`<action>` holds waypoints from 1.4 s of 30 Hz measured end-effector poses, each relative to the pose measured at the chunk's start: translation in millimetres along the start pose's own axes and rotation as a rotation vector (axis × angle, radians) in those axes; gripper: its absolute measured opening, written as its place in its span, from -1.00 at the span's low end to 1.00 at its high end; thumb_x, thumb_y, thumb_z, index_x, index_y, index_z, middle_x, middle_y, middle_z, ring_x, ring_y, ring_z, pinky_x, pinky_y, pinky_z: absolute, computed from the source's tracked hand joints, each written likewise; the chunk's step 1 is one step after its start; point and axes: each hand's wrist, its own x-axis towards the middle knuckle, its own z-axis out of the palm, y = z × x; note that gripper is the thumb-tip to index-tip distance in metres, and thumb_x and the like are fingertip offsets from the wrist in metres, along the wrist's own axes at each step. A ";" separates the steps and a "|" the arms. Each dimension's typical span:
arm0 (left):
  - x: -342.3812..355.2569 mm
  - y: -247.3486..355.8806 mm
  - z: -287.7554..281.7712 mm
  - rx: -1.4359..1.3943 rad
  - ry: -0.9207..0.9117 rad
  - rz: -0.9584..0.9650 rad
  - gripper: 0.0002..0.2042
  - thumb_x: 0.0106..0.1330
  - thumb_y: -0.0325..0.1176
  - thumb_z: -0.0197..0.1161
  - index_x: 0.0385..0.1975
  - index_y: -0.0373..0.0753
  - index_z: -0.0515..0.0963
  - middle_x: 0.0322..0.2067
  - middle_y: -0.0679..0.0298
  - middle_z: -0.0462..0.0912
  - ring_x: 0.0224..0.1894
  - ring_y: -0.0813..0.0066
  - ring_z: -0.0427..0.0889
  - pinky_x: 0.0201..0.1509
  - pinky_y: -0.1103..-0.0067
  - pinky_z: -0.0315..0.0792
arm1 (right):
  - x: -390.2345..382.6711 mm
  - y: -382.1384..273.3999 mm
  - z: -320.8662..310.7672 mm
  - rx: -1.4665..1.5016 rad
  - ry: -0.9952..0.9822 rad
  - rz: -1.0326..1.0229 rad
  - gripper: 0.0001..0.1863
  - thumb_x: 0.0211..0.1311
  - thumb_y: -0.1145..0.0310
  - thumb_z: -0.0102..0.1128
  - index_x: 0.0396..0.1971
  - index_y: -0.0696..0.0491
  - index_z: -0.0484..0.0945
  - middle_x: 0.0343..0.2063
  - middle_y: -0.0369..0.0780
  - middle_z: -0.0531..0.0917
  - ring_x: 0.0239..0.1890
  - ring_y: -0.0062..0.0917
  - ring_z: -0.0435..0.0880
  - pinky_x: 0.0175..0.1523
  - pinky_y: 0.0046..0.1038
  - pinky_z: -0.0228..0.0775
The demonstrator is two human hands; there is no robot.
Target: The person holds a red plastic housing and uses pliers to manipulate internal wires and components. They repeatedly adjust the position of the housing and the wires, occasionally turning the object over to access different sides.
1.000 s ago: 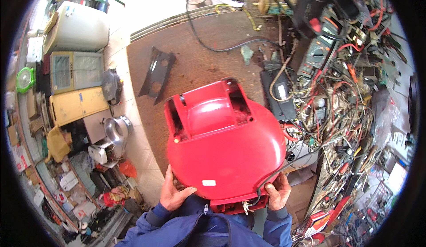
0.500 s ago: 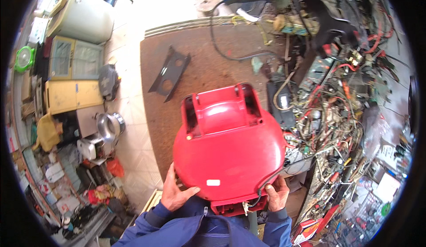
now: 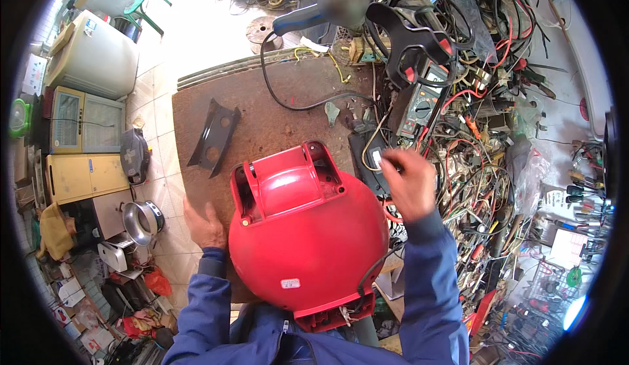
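Observation:
A red, rounded electric appliance (image 3: 314,247) rests on the wooden bench in front of me, its smooth shell facing up. Its far end has a raised housing with dark recesses; a black cord (image 3: 375,270) runs along the right of its near end. My left hand (image 3: 206,224) is beside its left side, fingers extended and slightly blurred, holding nothing. Above its right edge, my right hand (image 3: 414,183) has curled fingers with thumb and forefinger close together; whatever they may hold is hidden. A dark metal bracket (image 3: 215,137) with two round holes lies farther left on the bench.
The wooden bench (image 3: 275,122) borders a heap of tangled wires (image 3: 478,194) on the right. A multimeter (image 3: 422,106) and a black box (image 3: 368,158) lie near my right hand. A blue-handled heat gun or similar tool (image 3: 298,21) is at the back. Cabinets (image 3: 85,181) stand left.
Both hands have left the appliance's near corners. My right hand has risen up and forward toward the bench clutter, my left forward along the left side. The whole view has shifted.

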 end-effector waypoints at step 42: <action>7.0 29.2 -6.3 0.034 0.019 -0.096 -0.25 0.43 -0.12 0.29 0.51 -0.30 0.14 0.19 -0.11 0.50 0.22 -0.15 0.53 0.25 0.11 0.49 | 16.1 -149.4 75.6 0.145 -0.561 -0.459 -0.64 0.18 0.53 0.41 0.00 0.12 0.63 -0.20 -0.09 0.79 -0.23 -0.30 0.82 -0.11 -0.32 0.67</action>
